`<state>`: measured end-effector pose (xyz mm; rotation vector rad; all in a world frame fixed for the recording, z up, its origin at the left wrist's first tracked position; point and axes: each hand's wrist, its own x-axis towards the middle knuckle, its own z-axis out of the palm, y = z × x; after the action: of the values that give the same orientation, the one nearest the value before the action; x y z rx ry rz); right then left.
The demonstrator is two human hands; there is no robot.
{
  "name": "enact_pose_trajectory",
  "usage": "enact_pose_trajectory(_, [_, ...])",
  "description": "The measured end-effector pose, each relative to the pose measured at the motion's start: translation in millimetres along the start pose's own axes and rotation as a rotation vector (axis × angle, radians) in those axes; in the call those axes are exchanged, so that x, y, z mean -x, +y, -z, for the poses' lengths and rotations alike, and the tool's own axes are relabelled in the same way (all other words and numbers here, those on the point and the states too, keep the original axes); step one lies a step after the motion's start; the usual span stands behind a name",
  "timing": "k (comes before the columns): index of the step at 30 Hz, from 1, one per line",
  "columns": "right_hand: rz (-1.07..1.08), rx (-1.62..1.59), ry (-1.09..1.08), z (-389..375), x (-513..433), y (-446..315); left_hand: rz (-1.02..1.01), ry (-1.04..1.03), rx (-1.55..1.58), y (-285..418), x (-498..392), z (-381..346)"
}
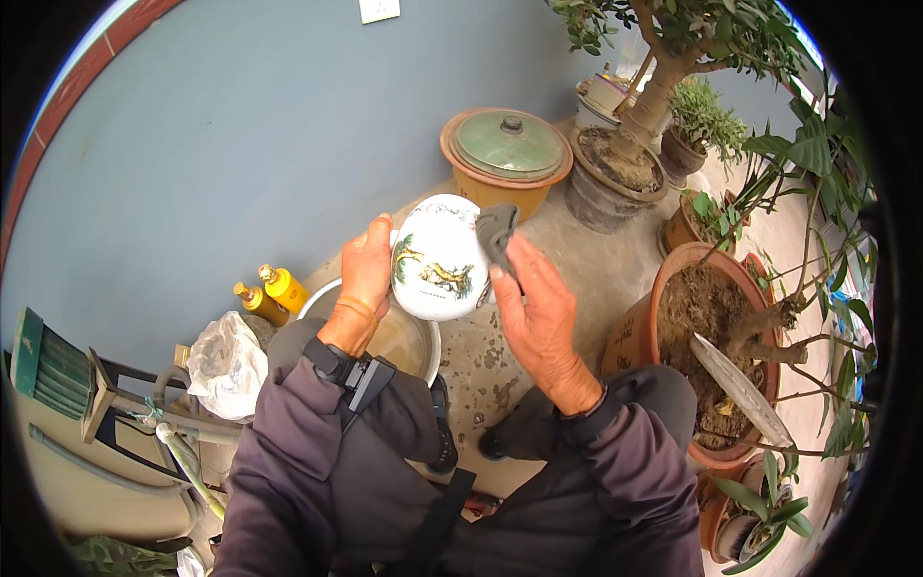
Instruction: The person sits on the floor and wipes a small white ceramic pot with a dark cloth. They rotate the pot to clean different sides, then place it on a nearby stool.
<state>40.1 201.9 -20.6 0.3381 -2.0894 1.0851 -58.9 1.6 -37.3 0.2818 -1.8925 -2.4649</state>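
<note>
A white porcelain pot (436, 260) with a painted tree and small flowers is held up in front of me, above the floor. My left hand (364, 270) grips it at its left side, the fingers partly hidden behind it. In my right hand (537, 317) is a dark grey cloth (497, 231), pinched between thumb and fingers and touching the pot's right side. Below the pot and my left hand stands a light metal basin (433, 346) with cloudy water in it, partly covered by my arm and knee.
A lidded clay pot (508, 155) stands by the blue wall. Potted trees and plants line the right, a large clay planter (642, 324) beside my right knee. At left are yellow bottles (285, 288), a white plastic bag (227, 364) and a chair-like frame (108, 397).
</note>
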Motion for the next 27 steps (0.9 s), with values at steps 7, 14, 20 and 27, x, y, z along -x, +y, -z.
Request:
enact_pose_trajectory(7, [0.383,0.176,-0.146,0.9,8.1,-15.1,0.079,-0.063,0.034,18.7,1.4,1.1])
enact_pose_trajectory(14, [0.239,0.173,-0.045,-2.0,-21.7,7.6,0.145,-0.09,-0.063,12.4,10.1,-4.9])
enact_pose_trajectory(20, [-0.2,-0.112,-0.108,2.2,-29.6,24.3,0.115,-0.092,-0.219,3.4,19.8,-15.8])
enact_pose_trajectory(27, [0.392,0.26,-0.192,7.5,-0.7,-9.5,0.024,-0.075,-0.304,3.5,18.1,-11.4])
